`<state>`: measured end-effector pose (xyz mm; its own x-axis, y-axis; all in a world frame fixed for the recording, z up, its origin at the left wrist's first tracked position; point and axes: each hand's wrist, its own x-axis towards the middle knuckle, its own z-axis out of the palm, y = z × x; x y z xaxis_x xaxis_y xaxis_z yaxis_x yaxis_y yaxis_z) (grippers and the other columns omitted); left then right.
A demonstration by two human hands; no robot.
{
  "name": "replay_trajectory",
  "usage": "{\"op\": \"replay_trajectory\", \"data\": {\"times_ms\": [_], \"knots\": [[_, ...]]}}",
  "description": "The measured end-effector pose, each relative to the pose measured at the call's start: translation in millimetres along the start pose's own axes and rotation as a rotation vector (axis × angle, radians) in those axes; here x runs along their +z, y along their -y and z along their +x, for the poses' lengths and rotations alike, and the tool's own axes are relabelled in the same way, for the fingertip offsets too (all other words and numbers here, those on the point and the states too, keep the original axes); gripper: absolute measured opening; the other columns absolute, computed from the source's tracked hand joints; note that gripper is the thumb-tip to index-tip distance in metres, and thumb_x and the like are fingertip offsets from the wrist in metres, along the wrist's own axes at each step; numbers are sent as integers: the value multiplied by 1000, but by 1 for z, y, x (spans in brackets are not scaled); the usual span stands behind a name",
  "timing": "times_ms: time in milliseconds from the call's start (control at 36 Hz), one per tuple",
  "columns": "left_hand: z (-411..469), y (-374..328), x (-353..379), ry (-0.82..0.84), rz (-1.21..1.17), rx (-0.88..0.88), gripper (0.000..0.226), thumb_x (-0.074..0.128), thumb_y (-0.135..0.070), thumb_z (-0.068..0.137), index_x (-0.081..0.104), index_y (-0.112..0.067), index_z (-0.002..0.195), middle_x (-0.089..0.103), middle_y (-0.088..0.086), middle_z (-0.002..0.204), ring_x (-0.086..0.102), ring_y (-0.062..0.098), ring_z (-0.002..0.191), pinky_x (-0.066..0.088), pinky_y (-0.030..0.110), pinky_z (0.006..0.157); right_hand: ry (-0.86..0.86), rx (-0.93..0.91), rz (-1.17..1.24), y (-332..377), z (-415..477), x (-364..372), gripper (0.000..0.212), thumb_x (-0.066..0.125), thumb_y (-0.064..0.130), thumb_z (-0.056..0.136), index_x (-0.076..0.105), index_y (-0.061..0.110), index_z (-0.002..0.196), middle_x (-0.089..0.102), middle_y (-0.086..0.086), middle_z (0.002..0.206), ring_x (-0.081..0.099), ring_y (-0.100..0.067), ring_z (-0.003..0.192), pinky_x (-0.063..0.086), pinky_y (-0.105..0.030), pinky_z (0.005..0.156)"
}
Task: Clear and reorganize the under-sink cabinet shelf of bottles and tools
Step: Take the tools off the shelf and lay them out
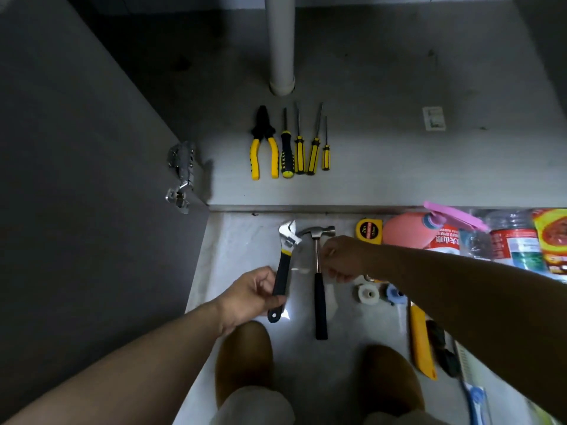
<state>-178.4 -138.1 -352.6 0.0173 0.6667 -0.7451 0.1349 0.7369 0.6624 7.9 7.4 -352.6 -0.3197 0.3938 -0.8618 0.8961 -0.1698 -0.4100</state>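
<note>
Head view: the grey cabinet shelf fills the upper half of the frame, with the open cabinet door along the left edge and a pale drain pipe standing at the top centre. Below the shelf's front edge lies the light floor. A cluster of bottles lies on the floor at the right edge, just under the shelf lip.

The left hand, in the lower centre, grips the black handle of an adjustable wrench, fingers curled round it, the wrench head pointing toward the shelf. The right hand reaches in from the right with curled fingers, just beside the shaft of a hammer lying on the floor; whether it touches or pinches the shaft I cannot tell.

On the shelf, centre of the frame, yellow-handled pliers and four screwdrivers lie side by side in a row, tips toward the pipe. A yellow utility knife lies on the floor at lower right, and a yellow tape measure sits just right of the hammer head.
</note>
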Motion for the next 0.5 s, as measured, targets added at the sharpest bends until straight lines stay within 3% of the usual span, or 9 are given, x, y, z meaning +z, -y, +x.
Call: {"op": "replay_trajectory", "data": {"times_ms": [167, 278, 361, 417, 500], "knots": [[12, 17, 10, 4, 95, -149, 21, 73, -3, 89, 54, -12, 85, 66, 11, 91, 72, 16, 80, 59, 23, 63, 71, -8, -71, -20, -6, 3, 18, 51, 22, 99, 61, 11, 110, 70, -5, 88, 63, -15, 67, 52, -24, 59], [21, 14, 18, 8, 140, -183, 21, 74, 0, 87, 57, -1, 99, 68, 20, 104, 72, 28, 96, 64, 39, 77, 115, -13, -179, -24, -7, 7, 23, 50, 14, 100, 63, -1, 113, 71, -22, 104, 62, -27, 75, 51, -32, 59], [28, 11, 26, 13, 195, -232, 26, 70, 5, 88, 58, 6, 111, 67, 23, 116, 70, 32, 105, 61, 47, 87, 190, -34, -230, -24, -5, 10, 27, 47, 6, 101, 61, -13, 117, 66, -35, 112, 58, -33, 76, 44, -31, 53], [31, 12, 30, 41, 273, -236, 32, 68, 4, 89, 61, 0, 121, 67, 20, 119, 69, 31, 107, 60, 47, 89, 152, -50, -281, -22, -5, 11, 29, 46, 11, 102, 62, -9, 115, 69, -29, 108, 62, -32, 76, 51, -34, 59], [31, 13, 32, 106, 333, -273, 30, 70, 1, 89, 64, -4, 118, 68, 18, 118, 70, 31, 105, 60, 45, 89, 20, -89, -392, -20, -7, 13, 28, 43, 21, 102, 66, 5, 110, 73, -13, 98, 72, -27, 85, 60, -41, 79]]}}
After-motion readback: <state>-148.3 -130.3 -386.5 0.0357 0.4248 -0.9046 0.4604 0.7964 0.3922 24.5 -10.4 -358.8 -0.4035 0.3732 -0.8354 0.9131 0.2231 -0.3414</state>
